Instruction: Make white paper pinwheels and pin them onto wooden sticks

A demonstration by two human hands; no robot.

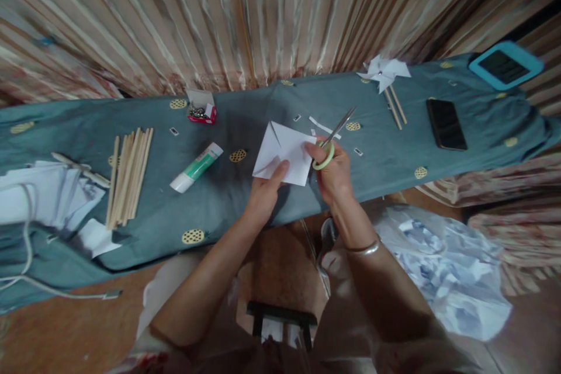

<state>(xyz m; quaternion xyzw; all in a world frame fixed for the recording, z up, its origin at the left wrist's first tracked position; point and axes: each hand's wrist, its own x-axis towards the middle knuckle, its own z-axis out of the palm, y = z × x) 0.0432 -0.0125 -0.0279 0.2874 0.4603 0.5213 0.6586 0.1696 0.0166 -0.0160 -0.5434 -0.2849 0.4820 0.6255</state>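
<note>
Nearest, the left hand pinches the near edge of a white paper square above the blue-green cloth; the right hand grips its right side, plus scissors (the loop is pale green). A glue stick lies leftward; beyond are an open red box and a paper pinwheel.

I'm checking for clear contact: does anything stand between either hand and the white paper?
Nothing visible: the left hand and right hand both hold the white paper directly. The scissors in the right hand point away from the paper.
</note>
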